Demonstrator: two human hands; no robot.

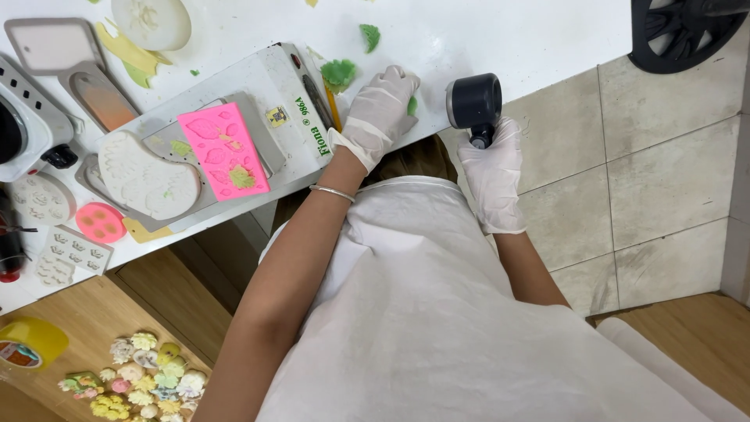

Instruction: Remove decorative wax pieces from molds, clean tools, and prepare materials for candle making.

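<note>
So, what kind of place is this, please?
Probably a small craft or cake-decorating workspace. A pink silicone mould and white moulds lie on the white table, small moulded flowers sit on a wooden surface, and gloved hands work green paste.

The left hand (380,109), in a white glove, presses flat on the white table (484,31), fingers over a small green piece (412,105) of soft paste. Just right of it the gloved right hand (494,176) grips a dark round-headed tool (474,101) by its short handle at the table's near edge. A bigger green lump (338,73) lies just left of the left hand. Further left sits a pink leaf mould (224,150) (a green bit in one cavity) beside a white mould (147,177)
</note>
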